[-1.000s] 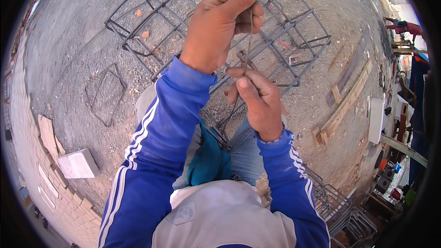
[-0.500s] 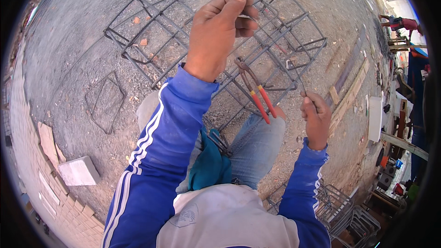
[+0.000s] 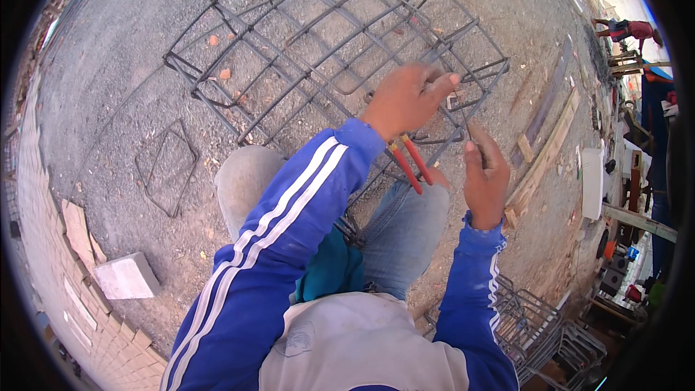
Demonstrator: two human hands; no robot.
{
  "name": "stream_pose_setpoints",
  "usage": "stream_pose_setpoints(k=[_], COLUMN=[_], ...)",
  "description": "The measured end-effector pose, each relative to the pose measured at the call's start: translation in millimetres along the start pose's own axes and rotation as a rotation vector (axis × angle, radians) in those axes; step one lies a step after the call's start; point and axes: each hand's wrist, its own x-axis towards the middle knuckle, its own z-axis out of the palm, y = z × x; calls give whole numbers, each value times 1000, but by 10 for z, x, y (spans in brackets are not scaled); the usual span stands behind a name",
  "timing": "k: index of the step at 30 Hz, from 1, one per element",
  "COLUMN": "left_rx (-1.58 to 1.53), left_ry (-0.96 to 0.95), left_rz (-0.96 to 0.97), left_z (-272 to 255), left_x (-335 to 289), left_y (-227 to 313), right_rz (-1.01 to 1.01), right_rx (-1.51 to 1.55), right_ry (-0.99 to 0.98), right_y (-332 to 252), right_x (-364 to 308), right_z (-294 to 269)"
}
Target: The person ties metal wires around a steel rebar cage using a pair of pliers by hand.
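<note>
A cage of dark rebar (image 3: 308, 65) lies in front of me, its bars crossing in a grid. Over its right side is my left hand (image 3: 409, 101), thumb pointing right; its other fingers are smeared by motion. My right hand (image 3: 486, 177) is close to the cage's right corner, thumb near the forefinger. A thin tie wire ran from that pinch a moment ago; now it barely shows against the ground. Pincers with red handles (image 3: 411, 163) rest on the bars, their jaws mostly hidden by my left hand. Teal cloth (image 3: 329, 268) hangs between my knees.
A loose wire frame (image 3: 166, 166) and a pale block (image 3: 127, 276) lie on gravel to the left. Wooden planks (image 3: 546, 152) stretch along the right. More bent bar frames (image 3: 528, 326) are stacked at lower right. A person (image 3: 628, 31) stands far right.
My left hand has swung right and down from above the cage toward my right hand, covering the pincers' jaws. My right hand has shifted slightly left and up. The cage has barely moved.
</note>
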Motion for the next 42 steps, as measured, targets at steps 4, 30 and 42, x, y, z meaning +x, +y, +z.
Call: stream_pose_setpoints(k=[4, 30, 42], left_rx=[262, 340, 697], left_ry=[397, 151, 0], left_rz=[124, -178, 646], left_z=[-83, -1097, -670], left_x=[256, 571, 185], left_y=[-501, -523, 102], right_rz=[359, 226, 67], right_rx=[169, 74, -114], right_ry=[-26, 171, -45], right_y=[249, 172, -437], right_x=[-329, -517, 145], right_z=[-179, -338, -129])
